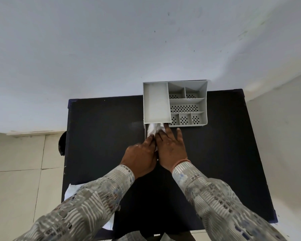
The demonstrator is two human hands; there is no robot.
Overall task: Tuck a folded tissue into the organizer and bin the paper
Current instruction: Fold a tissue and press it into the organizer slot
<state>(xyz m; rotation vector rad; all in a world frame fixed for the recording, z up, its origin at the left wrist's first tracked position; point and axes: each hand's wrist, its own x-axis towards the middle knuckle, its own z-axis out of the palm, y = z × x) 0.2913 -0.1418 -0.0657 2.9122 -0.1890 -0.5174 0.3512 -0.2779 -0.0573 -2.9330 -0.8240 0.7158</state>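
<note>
Seen from above, a person leans over a dark table (101, 136) with a grey compartmented organizer (188, 101) at its far edge. Both hands meet at the organizer's near left corner, where a white folded tissue (152, 130) sits in a low slot. The tucking looks underway, not finished. The left hand (140, 159) pinches the tissue's near end; the right hand (170, 146), fingers spread, presses the tissue with its fingertips. A white paper (71, 190) lies at the table's near left edge, partly under the left sleeve, not yet binned.
</note>
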